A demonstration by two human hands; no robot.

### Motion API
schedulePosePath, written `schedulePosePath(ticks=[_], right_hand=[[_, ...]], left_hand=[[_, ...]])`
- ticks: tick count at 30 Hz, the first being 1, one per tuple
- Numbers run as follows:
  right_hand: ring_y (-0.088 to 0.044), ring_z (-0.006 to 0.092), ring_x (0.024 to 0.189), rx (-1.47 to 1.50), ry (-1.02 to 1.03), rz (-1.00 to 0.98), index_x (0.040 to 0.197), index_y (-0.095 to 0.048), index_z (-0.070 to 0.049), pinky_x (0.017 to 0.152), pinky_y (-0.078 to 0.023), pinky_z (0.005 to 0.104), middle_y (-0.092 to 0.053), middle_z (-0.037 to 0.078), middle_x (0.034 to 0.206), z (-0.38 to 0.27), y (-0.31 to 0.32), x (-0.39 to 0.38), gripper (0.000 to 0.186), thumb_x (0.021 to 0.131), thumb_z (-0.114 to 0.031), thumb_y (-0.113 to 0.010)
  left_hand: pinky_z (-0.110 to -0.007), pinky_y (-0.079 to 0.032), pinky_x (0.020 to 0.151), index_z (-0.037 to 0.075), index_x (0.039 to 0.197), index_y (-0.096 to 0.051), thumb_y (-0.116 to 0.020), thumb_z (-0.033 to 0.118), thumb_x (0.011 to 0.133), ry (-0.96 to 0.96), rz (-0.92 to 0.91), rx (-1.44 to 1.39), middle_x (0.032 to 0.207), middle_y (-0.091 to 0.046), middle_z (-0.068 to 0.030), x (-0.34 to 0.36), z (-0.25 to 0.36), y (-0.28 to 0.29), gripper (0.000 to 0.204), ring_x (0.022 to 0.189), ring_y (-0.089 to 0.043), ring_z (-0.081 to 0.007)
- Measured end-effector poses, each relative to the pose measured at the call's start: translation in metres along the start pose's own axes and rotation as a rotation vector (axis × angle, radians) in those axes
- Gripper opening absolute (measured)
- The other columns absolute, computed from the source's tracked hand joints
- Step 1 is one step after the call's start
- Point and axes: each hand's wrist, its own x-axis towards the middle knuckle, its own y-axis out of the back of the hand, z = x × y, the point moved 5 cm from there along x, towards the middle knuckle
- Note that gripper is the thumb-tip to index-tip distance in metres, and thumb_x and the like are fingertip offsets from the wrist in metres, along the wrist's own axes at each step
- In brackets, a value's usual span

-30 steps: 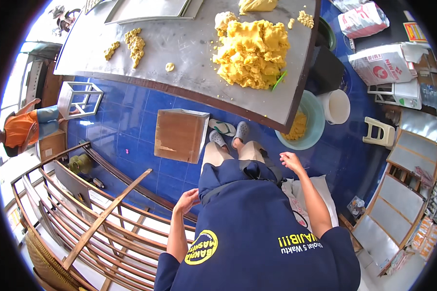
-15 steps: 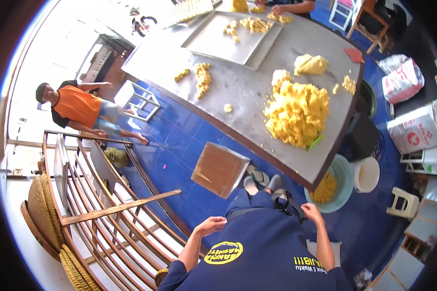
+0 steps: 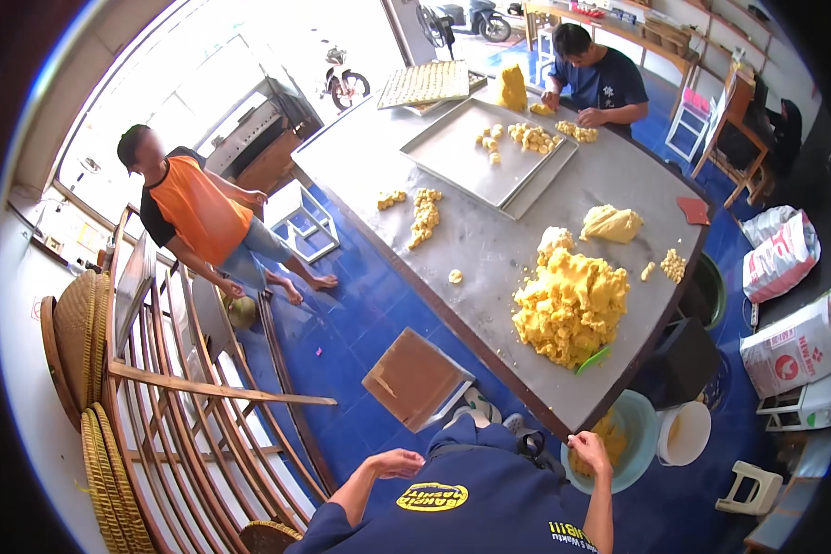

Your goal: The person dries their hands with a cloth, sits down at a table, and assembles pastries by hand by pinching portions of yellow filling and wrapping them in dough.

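Observation:
My left hand (image 3: 399, 463) hangs at my waist, empty, fingers loosely apart and bent. My right hand (image 3: 589, 449), fingers slightly curled and empty, is just by the near corner of the metal table (image 3: 480, 277); contact is unclear. Beyond it lie a big crumbly mound of yellow dough (image 3: 568, 309) with a green scraper (image 3: 593, 360), a smooth dough lump (image 3: 611, 222) and small piles of pieces (image 3: 425, 217). A flat tray (image 3: 452, 152) with dough pieces lies farther back. Below the corner a teal basin (image 3: 632, 434) of yellow dough stands beside a white bucket (image 3: 683, 434).
A person in orange (image 3: 194, 208) stands at left by a wooden rack (image 3: 222, 388) with woven trays. Another person (image 3: 600, 88) works dough at the table's far end. A wooden-topped stool (image 3: 411, 369) is before me; sacks (image 3: 785, 332) and a plastic stool (image 3: 748, 485) are at right.
My view has lifted, bringing the far end, doorway and second person into sight. My right hand now appears beside the table corner. The orange-topped person has stepped farther into the room.

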Motion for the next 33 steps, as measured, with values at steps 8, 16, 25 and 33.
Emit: schedulePosePath(ticks=[8,16,25,33], right_hand=[[-0.065,0.0174,0.065,0.016,0.136,0.203,0.091,-0.074,0.000,0.062,-0.051,0.0360,-0.070,0.009,0.071,0.040,0.018,0.046,0.025,0.092,-0.025,-0.074],[-0.067,0.0188,0.067,-0.009,0.242,0.277,0.094,-0.074,0.003,0.064,-0.053,0.0356,-0.072,0.010,0.076,0.058,0.040,0.069,0.029,0.093,-0.026,-0.073],[-0.069,0.0149,0.065,0.121,0.160,0.164,0.098,-0.074,0.003,0.062,-0.054,0.0327,-0.074,0.008,0.078,0.037,0.045,0.068,0.026,0.096,-0.024,-0.071],[-0.068,0.0156,0.063,0.167,0.115,0.106,0.098,-0.071,0.005,0.061,-0.054,0.0331,-0.071,0.010,0.078,0.060,0.016,0.064,0.030,0.098,-0.025,-0.070]], left_hand=[[-0.040,-0.039,0.109,0.019,0.130,-0.067,-0.068,0.030,0.102,0.080,0.043,0.054,0.128,-0.066,0.0060,0.026,-0.054,-0.009,0.030,0.127,-0.054,-0.0106],[-0.040,-0.040,0.110,0.015,0.141,-0.060,-0.056,0.032,0.109,0.071,-0.003,-0.024,0.137,-0.065,0.0022,0.019,-0.039,-0.047,0.036,0.130,-0.055,-0.0128],[-0.038,-0.057,0.073,0.009,0.102,-0.076,-0.050,0.014,0.089,0.296,0.299,0.750,0.089,-0.072,-0.0033,0.060,-0.125,0.013,0.029,0.084,-0.068,-0.0154],[-0.037,-0.057,0.073,0.007,0.103,-0.075,-0.052,0.013,0.087,0.211,0.339,0.721,0.089,-0.072,-0.0051,0.030,-0.149,0.006,0.028,0.083,-0.069,-0.0168]])
